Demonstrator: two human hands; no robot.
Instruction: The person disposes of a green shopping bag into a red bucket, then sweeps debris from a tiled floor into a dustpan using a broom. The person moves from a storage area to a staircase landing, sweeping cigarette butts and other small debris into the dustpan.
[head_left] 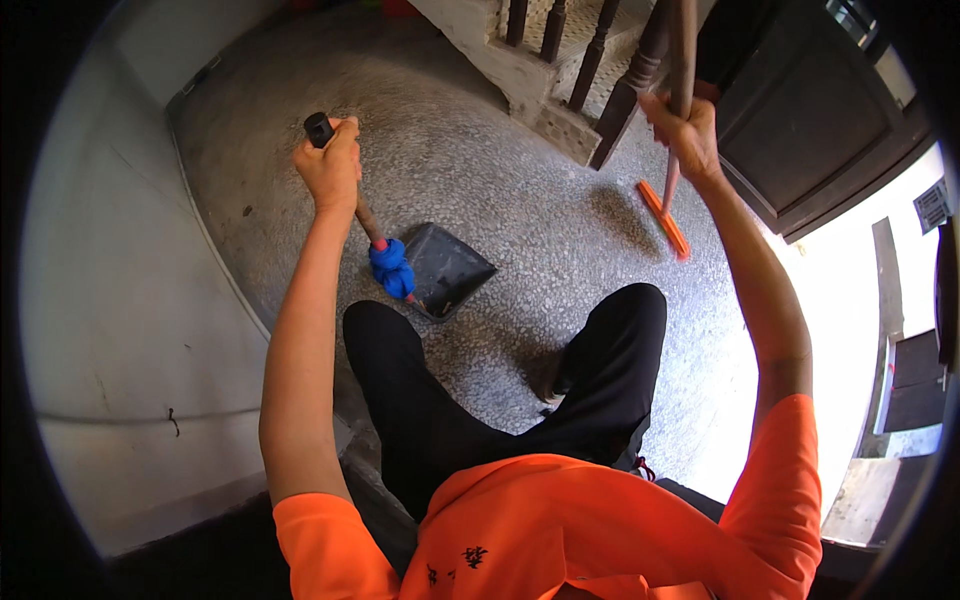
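Observation:
My left hand [332, 172] is wrapped round the wooden handle of a dustpan [450, 268], just below the handle's black end cap. The dustpan's dark pan rests on the speckled floor in front of my left knee. A blue cloth [391, 268] is knotted round the lower handle, beside the pan. My right hand [688, 135] grips the long stick of a broom [664, 220] at the upper right. Its orange head touches or hovers just over the floor, apart from the dustpan; I cannot tell which.
A staircase [560, 125] with dark wooden balusters rises at the far side. A dark wooden door [820, 110] stands at the right, beside a bright opening. Along the left runs a pale wall [130, 300]. The speckled floor [450, 170] spreads between them.

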